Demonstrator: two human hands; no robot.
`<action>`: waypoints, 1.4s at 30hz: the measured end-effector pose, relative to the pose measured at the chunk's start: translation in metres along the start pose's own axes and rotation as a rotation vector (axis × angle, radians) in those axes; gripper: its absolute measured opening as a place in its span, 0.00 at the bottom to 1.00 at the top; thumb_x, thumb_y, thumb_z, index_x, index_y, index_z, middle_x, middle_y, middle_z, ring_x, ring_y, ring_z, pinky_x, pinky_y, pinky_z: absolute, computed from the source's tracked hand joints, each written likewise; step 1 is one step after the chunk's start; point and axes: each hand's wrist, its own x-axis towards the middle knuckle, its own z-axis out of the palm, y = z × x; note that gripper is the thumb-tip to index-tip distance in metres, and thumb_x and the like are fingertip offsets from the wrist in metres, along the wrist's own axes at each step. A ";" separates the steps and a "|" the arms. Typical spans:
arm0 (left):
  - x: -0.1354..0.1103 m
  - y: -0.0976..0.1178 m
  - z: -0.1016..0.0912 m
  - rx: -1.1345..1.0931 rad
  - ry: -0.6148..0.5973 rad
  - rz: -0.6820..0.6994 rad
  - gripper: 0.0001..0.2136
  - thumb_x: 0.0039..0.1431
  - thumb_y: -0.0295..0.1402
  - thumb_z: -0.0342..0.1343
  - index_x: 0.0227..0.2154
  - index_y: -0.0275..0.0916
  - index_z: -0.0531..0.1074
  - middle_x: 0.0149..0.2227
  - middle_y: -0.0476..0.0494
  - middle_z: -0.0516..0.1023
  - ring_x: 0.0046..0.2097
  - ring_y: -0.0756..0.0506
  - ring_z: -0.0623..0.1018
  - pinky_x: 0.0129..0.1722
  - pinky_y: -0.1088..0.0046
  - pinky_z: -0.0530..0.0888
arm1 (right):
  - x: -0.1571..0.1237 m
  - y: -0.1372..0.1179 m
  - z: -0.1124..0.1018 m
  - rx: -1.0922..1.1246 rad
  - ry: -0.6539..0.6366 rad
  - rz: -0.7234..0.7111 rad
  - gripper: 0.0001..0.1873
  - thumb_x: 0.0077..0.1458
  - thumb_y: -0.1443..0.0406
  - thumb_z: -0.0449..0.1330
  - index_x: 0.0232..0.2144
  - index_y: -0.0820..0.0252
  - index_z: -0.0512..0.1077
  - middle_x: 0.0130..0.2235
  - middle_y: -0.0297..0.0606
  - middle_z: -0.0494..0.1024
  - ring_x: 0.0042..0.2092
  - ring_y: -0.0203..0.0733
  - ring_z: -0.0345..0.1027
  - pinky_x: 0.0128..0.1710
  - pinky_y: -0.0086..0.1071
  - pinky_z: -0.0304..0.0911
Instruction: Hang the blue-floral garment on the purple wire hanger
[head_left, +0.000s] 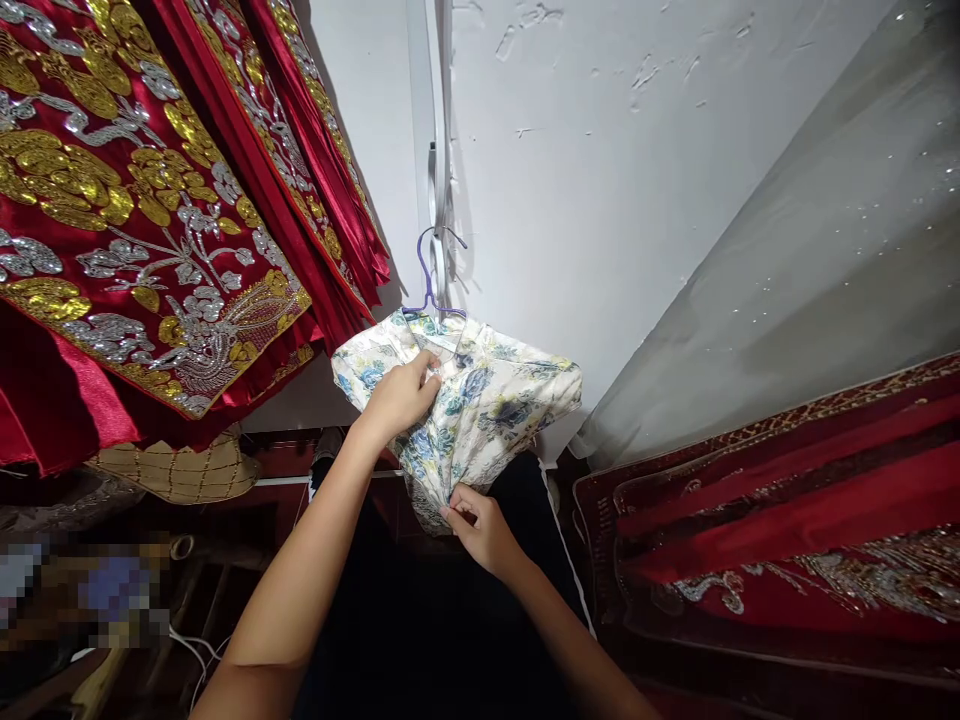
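A white shirt (510, 390) with blue and yellow flowers hangs on a purple hanger (427, 275) in front of me. My left hand (409, 395) is closed on the shirt's front edge just below the collar, thumb and fingers pinched together. Lower down, my right hand (480, 525) pinches the front edge of the same shirt between thumb and forefinger. The cloth between the two hands runs down in a fold. The hanger's hook stands free above the collar, near a white upright strip on the wall.
Red garments with gold and silver sequins (187, 220) hang at the left. A sheer sparkly grey-white fabric (810, 230) and a dark red embroidered garment (787, 520) are at the right. A white wall (585, 180) is behind; wooden furniture (217, 570) stands lower left.
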 end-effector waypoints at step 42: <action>-0.064 0.034 0.006 -0.523 0.436 0.031 0.07 0.67 0.39 0.54 0.37 0.41 0.69 0.23 0.54 0.68 0.25 0.52 0.66 0.28 0.76 0.63 | 0.067 -0.170 -0.048 -0.120 0.178 -0.416 0.10 0.67 0.60 0.55 0.37 0.57 0.73 0.23 0.29 0.71 0.26 0.34 0.66 0.29 0.28 0.59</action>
